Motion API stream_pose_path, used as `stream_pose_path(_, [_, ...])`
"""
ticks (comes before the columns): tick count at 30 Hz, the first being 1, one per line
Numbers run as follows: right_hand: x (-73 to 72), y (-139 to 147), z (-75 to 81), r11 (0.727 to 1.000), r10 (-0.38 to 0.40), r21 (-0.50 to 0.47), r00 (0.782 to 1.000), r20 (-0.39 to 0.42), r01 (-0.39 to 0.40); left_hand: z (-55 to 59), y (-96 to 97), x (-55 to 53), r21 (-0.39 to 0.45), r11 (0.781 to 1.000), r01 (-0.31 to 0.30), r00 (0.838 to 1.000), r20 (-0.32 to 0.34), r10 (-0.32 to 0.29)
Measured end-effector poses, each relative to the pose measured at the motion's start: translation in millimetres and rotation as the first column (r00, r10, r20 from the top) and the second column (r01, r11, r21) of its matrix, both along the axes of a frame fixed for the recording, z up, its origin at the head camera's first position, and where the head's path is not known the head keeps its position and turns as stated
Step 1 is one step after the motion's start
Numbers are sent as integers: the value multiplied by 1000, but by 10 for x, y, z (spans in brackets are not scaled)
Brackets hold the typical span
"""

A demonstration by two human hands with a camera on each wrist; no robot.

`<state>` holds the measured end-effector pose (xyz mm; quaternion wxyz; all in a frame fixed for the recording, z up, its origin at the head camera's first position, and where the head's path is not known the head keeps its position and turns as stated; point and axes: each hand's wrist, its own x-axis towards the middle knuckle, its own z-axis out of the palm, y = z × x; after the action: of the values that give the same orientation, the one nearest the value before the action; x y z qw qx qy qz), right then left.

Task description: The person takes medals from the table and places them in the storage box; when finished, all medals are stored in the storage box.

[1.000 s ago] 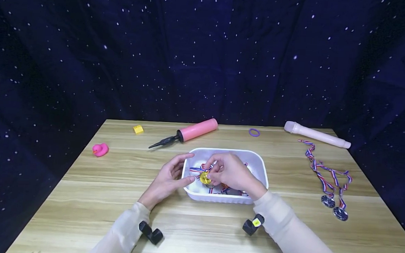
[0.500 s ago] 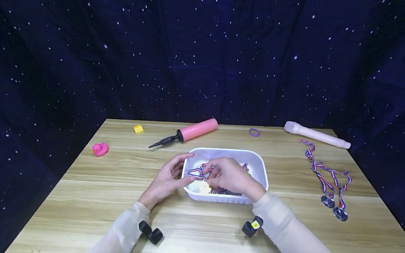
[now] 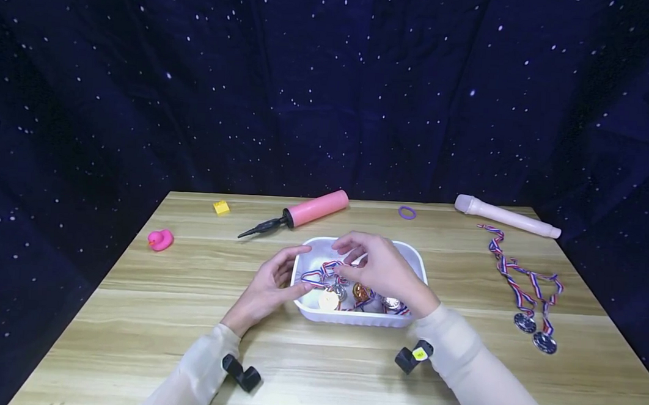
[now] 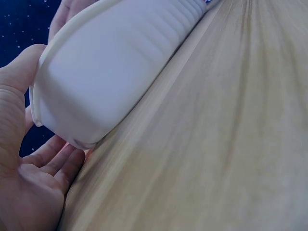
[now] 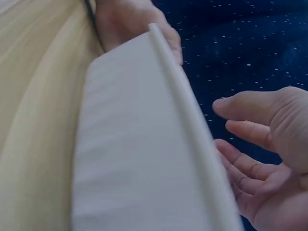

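A white plastic bin (image 3: 346,318) stands mid-table with medals on striped ribbons inside. A gold medal (image 3: 328,300) lies at its near left, against a silver medal (image 3: 339,291). Farther right are a bronze medal (image 3: 360,291) and another silver medal (image 3: 392,303). My left hand (image 3: 267,288) holds the bin's left end, thumb on the rim in the left wrist view. Above the bin is my right hand (image 3: 378,266), fingers loosely bent and apart, gripping nothing. It hides part of the ribbons and the bin's right side. In the right wrist view its fingers (image 5: 250,185) are beyond the rim.
Two silver medals (image 3: 535,333) with tangled ribbons lie on the table's right. Behind them is a pale pink toy microphone (image 3: 511,217). Along the back are a purple ring (image 3: 407,213), a pink hand pump (image 3: 318,208) and a yellow block (image 3: 221,207). A pink rubber duck (image 3: 160,240) is at left.
My right hand has put the gold medal down at the bin's near left, let go and lifted up to the right, uncovering the bronze and silver medals. My left hand has stayed on the bin.
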<state>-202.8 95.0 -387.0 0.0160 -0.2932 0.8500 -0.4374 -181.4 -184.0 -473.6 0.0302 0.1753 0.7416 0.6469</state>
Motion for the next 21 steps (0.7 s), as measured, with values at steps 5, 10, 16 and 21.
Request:
stream_pose_path(5, [5,103,145,995,-36,-100,999,-39,32,-9,1,-7,3,1000,1,1000,-2,-1])
stream_pose_path(10, [-2,224,288,977,-64,-205,996,-58,51,-20,-3,-6,4,1000,-4,1000,2,4])
stream_pose_path(16, [1,427,465,959,-72,-281,991,-112,38,-19,-3,2,0,1000,-9,1000,0,9])
stream_pose_path(21, [12,642,601,937,-92,-348,985,-145,36,-17,-4,-6,2,1000,-5,1000,-5,5])
